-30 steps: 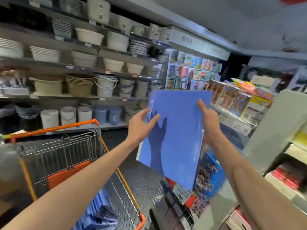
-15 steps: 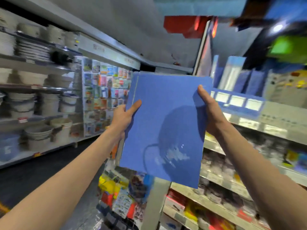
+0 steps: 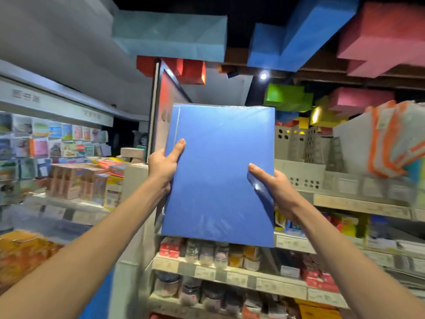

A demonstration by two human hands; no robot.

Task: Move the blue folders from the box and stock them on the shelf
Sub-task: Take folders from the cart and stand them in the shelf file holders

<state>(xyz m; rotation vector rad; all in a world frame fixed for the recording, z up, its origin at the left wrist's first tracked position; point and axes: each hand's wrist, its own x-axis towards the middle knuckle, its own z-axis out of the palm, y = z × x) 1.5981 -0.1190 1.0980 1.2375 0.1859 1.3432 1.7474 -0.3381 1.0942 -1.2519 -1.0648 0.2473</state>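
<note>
From the head camera, a film-wrapped pack of blue folders (image 3: 220, 176) is held upright in the air, in front of the shelf (image 3: 358, 204) and above its lower rows of jars. The left hand (image 3: 162, 166) grips the pack's left edge, thumb laid on the plain blue cover; the right hand (image 3: 273, 187) grips the right edge likewise. The price labels (image 3: 230, 275) along the shelf edges and the sign (image 3: 46, 100) above the greeting cards (image 3: 53, 143) at left are too blurred to read
</note>
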